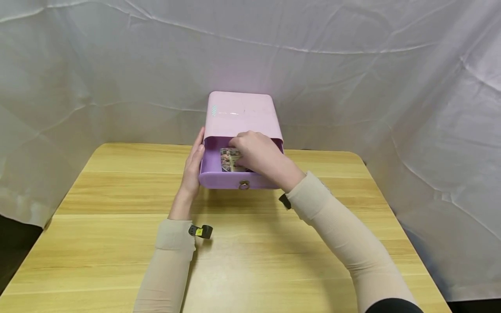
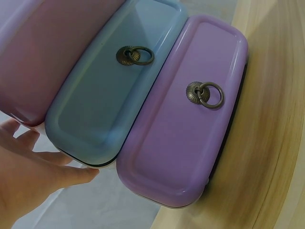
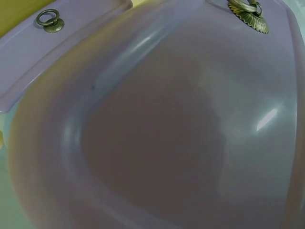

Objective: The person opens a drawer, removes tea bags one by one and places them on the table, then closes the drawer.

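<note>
A person's two hands work at a small drawer cabinet (image 1: 250,115), pink on top, that stands at the far edge of a wood-grain counter (image 1: 242,269). Its top drawer (image 1: 219,181), purple with a metal ring pull (image 1: 244,185), is pulled out toward the wearer. Inside it lies a patterned card (image 1: 226,161) (many-coloured, its print too small to read), left of the drawer's middle.

The hands are apart. The left hand (image 1: 191,174) rests along the cabinet's left side, fingers extended rather than wrapped round anything. The right hand (image 1: 260,153) reaches into the drawer from the right, fingers bent down over the card; whether they pinch it or only touch it, I cannot tell.

The left wrist view shows a blue drawer (image 2: 95,114) and a lower purple drawer (image 2: 176,138), both closed, beneath the open one. In the right wrist view a drawer front fills most of the frame, blurred. Beige sleeves (image 1: 170,261) cover both forearms, and pale, creased cloth (image 1: 156,65) hangs behind the counter.
</note>
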Tool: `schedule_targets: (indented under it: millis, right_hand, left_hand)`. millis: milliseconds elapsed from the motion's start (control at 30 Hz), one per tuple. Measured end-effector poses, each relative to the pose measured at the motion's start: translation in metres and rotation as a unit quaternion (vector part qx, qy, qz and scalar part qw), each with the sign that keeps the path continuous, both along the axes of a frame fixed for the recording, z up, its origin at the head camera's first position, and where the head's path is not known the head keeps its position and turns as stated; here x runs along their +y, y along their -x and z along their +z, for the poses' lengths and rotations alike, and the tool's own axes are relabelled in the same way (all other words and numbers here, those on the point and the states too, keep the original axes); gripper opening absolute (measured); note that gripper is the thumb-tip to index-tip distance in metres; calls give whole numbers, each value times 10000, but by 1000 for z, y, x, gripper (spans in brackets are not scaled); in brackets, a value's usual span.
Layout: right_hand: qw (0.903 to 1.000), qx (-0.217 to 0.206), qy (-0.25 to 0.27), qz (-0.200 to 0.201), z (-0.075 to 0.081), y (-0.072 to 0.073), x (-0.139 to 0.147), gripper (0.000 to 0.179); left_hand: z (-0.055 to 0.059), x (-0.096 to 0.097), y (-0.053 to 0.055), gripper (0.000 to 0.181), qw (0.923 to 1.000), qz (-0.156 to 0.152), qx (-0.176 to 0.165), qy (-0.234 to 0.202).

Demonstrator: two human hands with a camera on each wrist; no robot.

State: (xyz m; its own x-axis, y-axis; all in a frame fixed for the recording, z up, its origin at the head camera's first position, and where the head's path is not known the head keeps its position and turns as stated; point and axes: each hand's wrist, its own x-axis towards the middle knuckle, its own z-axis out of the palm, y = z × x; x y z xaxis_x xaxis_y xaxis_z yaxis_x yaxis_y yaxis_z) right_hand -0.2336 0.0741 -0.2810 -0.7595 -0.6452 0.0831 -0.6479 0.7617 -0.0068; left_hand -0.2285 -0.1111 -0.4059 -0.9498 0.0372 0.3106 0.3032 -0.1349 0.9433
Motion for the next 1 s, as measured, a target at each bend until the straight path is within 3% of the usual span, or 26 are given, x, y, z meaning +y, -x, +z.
schedule_targets:
  millis: [233, 667, 1000]
  right_hand:
    - [9998, 31, 174, 56, 2, -2, 7, 39]
    - [9919, 241, 1199, 337, 0, -2, 28, 27]
    - [9779, -299, 2043, 331, -2, 0, 43, 23]
  left_hand:
    - [0, 0, 0, 63, 10000, -7, 15, -18]
    - [2, 0, 0, 62, 10000, -12, 72, -45]
    - [1, 0, 1, 63, 9999, -1, 110, -88]
